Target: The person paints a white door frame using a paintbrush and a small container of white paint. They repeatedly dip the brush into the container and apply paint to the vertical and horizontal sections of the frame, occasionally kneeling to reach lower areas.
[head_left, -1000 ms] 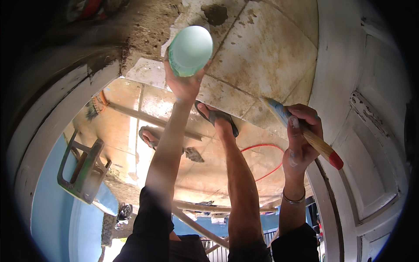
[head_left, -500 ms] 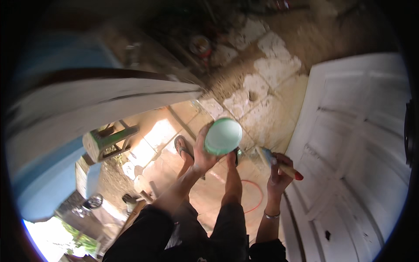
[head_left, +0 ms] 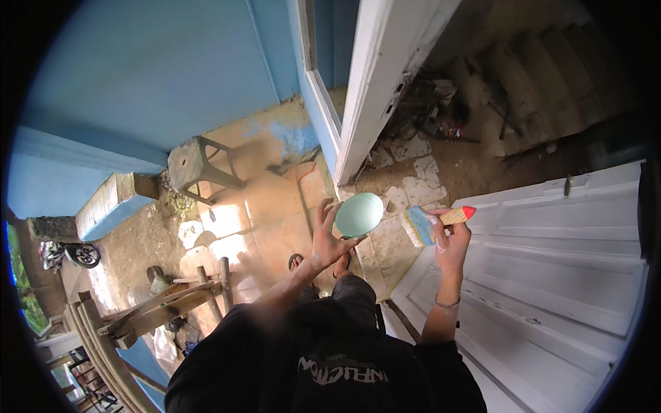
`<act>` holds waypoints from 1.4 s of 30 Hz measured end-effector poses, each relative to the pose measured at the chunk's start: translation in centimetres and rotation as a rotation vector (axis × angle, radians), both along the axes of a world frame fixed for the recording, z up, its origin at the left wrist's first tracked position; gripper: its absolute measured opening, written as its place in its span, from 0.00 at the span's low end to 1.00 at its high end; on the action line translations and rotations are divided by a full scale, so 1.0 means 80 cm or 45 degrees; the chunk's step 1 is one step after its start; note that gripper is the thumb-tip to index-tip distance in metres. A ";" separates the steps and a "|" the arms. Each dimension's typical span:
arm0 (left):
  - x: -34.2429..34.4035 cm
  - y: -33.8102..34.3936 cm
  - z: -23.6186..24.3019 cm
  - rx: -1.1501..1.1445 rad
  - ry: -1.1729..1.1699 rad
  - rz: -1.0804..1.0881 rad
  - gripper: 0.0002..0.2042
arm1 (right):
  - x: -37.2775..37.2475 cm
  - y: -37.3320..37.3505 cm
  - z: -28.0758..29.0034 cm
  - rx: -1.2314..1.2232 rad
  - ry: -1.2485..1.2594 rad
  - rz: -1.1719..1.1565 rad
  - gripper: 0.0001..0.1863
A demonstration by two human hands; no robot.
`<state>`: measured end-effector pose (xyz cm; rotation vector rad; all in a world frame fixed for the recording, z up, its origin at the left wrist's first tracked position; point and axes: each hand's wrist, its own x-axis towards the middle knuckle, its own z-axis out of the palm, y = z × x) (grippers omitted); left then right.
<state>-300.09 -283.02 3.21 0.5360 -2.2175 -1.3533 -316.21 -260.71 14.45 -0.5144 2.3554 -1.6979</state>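
Observation:
A light green bowl [head_left: 359, 214] sits in my left hand [head_left: 327, 242], with its open top facing up and the fingers and thumb spread around its side. Its inside is pale; whether that is its own colour or paint, I cannot make out. To the right, my right hand [head_left: 451, 246] grips a wide paintbrush [head_left: 419, 227] with a blue band, whitish bristles and a red-tipped handle. The bristles point left and down, apart from the bowl. Whitish smears mark the fingers of my right hand, and a bracelet [head_left: 447, 303] circles that wrist.
A white panelled door [head_left: 551, 258] stands at the right. Ahead rises a white door frame [head_left: 372, 86] beside a blue wall [head_left: 151, 76]. A plastic stool [head_left: 191, 164] and a broom [head_left: 300, 172] are left. Nearer stands a wooden structure [head_left: 165, 310]. Clutter [head_left: 434, 110] lies beyond the doorway.
My view has swung, bringing the blue wall and upright frame in ahead. The brush has turned, so its bristles and blue band now show fully. Both hands keep their hold.

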 end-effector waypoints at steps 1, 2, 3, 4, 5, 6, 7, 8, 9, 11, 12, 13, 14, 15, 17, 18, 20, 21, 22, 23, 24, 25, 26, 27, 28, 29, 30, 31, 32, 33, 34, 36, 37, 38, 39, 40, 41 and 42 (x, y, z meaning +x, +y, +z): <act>0.010 -0.004 0.014 -0.005 0.008 0.013 0.44 | 0.005 -0.010 0.027 -0.018 0.008 0.051 0.09; 0.019 -0.009 0.027 -0.011 0.021 0.026 0.44 | 0.010 -0.021 0.057 -0.036 0.021 0.103 0.10; 0.029 -0.014 0.036 -0.016 0.028 0.044 0.44 | 0.015 -0.033 0.084 -0.051 0.028 0.160 0.10; 0.035 -0.018 0.042 -0.037 0.061 0.023 0.44 | 0.019 -0.045 0.108 -0.098 0.137 0.185 0.10; 0.040 -0.023 0.045 -0.050 0.087 0.009 0.43 | 0.022 -0.057 0.132 -0.140 0.145 0.215 0.10; 0.046 -0.027 0.046 -0.055 0.098 0.001 0.43 | 0.027 -0.070 0.154 -0.174 0.137 0.252 0.11; 0.051 -0.029 0.046 -0.055 0.090 -0.009 0.43 | 0.032 -0.080 0.174 -0.207 0.108 0.286 0.11; 0.056 -0.033 0.045 -0.070 0.096 -0.022 0.43 | 0.039 -0.090 0.194 -0.209 0.106 0.396 0.11; 0.055 -0.039 0.045 -0.101 0.114 -0.034 0.43 | 0.037 -0.102 0.213 -0.224 0.118 0.509 0.12; 0.059 -0.042 0.048 -0.204 0.154 -0.006 0.42 | 0.045 -0.124 0.238 -0.246 0.172 0.686 0.12; 0.059 -0.044 0.052 -0.256 0.153 0.011 0.43 | 0.049 -0.136 0.245 -0.263 0.153 0.728 0.12; 0.061 -0.045 0.060 -0.310 0.154 0.013 0.43 | 0.053 -0.146 0.250 -0.279 0.133 0.771 0.11; 0.061 -0.046 0.069 -0.313 0.163 0.052 0.43 | 0.054 -0.158 0.251 -0.258 0.129 0.821 0.11; 0.063 -0.046 0.079 -0.317 0.175 0.074 0.43 | 0.057 -0.167 0.251 -0.285 0.090 0.850 0.10; 0.065 -0.045 0.102 -0.277 0.202 0.119 0.43 | 0.060 -0.183 0.247 -0.209 0.101 0.938 0.09; 0.066 -0.043 0.114 -0.239 0.225 0.144 0.43 | 0.060 -0.189 0.245 -0.158 0.194 1.002 0.07; 0.065 -0.041 0.131 -0.050 0.307 0.148 0.43 | 0.059 -0.196 0.240 -0.091 0.198 1.041 0.06; 0.063 -0.040 0.137 -0.101 0.322 0.206 0.43 | 0.058 -0.199 0.238 -0.049 0.177 1.064 0.06; 0.064 -0.037 0.141 -0.122 0.283 0.238 0.43 | 0.056 -0.200 0.237 -0.041 0.144 1.092 0.06; 0.065 -0.033 0.143 -0.133 0.240 0.270 0.42 | 0.055 -0.201 0.237 -0.030 0.194 1.096 0.06; 0.059 -0.034 0.143 0.054 0.318 0.236 0.42 | 0.054 -0.202 0.237 -0.018 0.245 1.099 0.06; 0.060 -0.033 0.142 -0.070 0.348 0.280 0.42 | 0.053 -0.203 0.238 -0.010 0.306 1.101 0.06; 0.058 -0.032 0.141 -0.140 0.329 0.297 0.42 | 0.052 -0.203 0.238 -0.030 0.291 1.117 0.06; 0.058 -0.032 0.139 -0.211 0.315 0.304 0.41 | 0.053 -0.204 0.238 -0.046 0.272 1.130 0.06; 0.057 -0.032 0.138 -0.252 0.308 0.313 0.41 | 0.053 -0.205 0.238 -0.064 0.257 1.141 0.06; 0.058 -0.031 0.137 -0.298 0.311 0.315 0.41 | 0.055 -0.205 0.237 -0.018 0.287 1.149 0.06; 0.059 -0.031 0.136 -0.345 0.302 0.316 0.41 | 0.056 -0.206 0.236 0.028 0.315 1.157 0.05; 0.060 -0.030 0.137 -0.332 0.289 0.320 0.41 | 0.058 -0.207 0.235 0.075 0.338 1.168 0.05; 0.063 -0.029 0.138 -0.321 0.266 0.323 0.41 | 0.060 -0.208 0.233 0.062 0.341 1.165 0.06; 0.065 -0.026 0.139 -0.301 0.255 0.340 0.41 | 0.062 -0.209 0.231 0.058 0.387 1.193 0.06; 0.066 -0.026 0.140 -0.280 0.244 0.356 0.42 | 0.064 -0.211 0.229 0.049 0.440 1.220 0.06; 0.068 -0.025 0.141 -0.241 0.270 0.414 0.42 | 0.066 -0.214 0.226 0.066 0.326 1.184 0.07; 0.069 -0.026 0.141 -0.299 0.273 0.408 0.42 | 0.066 -0.216 0.224 0.069 0.339 1.197 0.07; 0.069 -0.027 0.140 -0.346 0.269 0.402 0.42 | 0.067 -0.218 0.223 0.079 0.342 1.211 0.07; 0.069 -0.028 0.138 -0.388 0.248 0.395 0.42 | 0.068 -0.220 0.221 0.091 0.342 1.227 0.07; 0.070 -0.030 0.136 -0.413 0.261 0.393 0.42 | 0.069 -0.221 0.218 0.095 0.331 1.231 0.07; 0.070 -0.032 0.133 -0.403 0.262 0.406 0.42 | 0.070 -0.224 0.216 0.094 0.332 1.238 0.07; 0.071 -0.033 0.131 -0.397 0.255 0.410 0.42 | 0.071 -0.225 0.213 0.093 0.331 1.243 0.07</act>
